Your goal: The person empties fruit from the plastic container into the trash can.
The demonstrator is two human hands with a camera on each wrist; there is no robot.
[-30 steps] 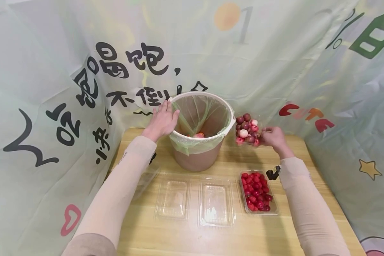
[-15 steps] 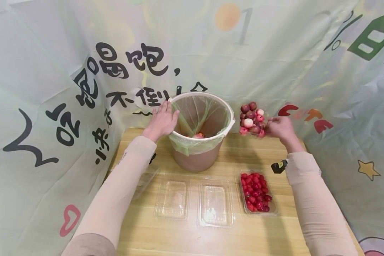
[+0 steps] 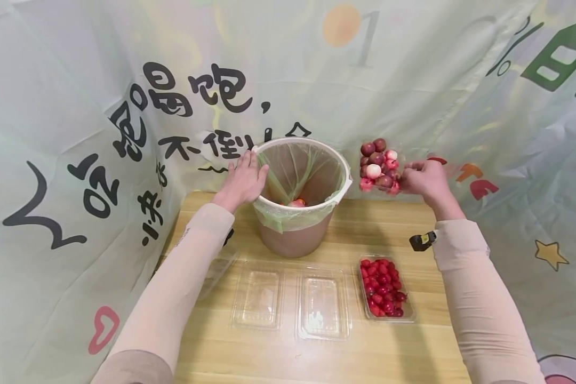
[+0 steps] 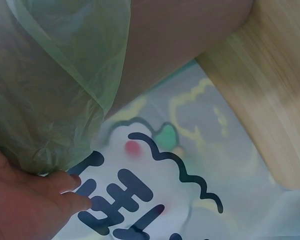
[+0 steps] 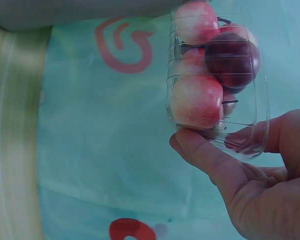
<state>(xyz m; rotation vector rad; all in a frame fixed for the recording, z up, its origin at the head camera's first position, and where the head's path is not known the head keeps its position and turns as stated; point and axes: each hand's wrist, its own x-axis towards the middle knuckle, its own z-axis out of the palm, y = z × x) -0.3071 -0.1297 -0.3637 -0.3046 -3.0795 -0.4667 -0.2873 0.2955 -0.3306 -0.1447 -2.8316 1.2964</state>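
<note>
My left hand (image 3: pixel 244 180) rests on the white rim of a brownish-pink bin (image 3: pixel 293 237), fingers fairly straight along its left side. A thin green bag (image 4: pixel 65 60) lines the bin and hangs over its edge; reddish fruit (image 3: pixel 297 203) shows inside at the bottom. My right hand (image 3: pixel 424 181) grips a clear plastic box (image 5: pixel 262 90) by its near end, raised above the table to the right of the bin. Small dark purple fruit (image 5: pixel 231 60) and pale pink-red fruit (image 5: pixel 197 101) with dark stems fill that box.
Another clear box (image 3: pixel 410 318) of red berries (image 3: pixel 384 290) sits at the right of the wooden table (image 3: pixel 249 354). Flat clear containers (image 3: pixel 324 306) lie before the bin, and one more (image 3: pixel 218 272) is partly behind my left arm. Printed cloth walls (image 3: pixel 413 69) enclose the table.
My right hand has lifted the box of purple and pink fruit higher and moved it slightly to the right. My left hand has stayed on the bin's rim.
</note>
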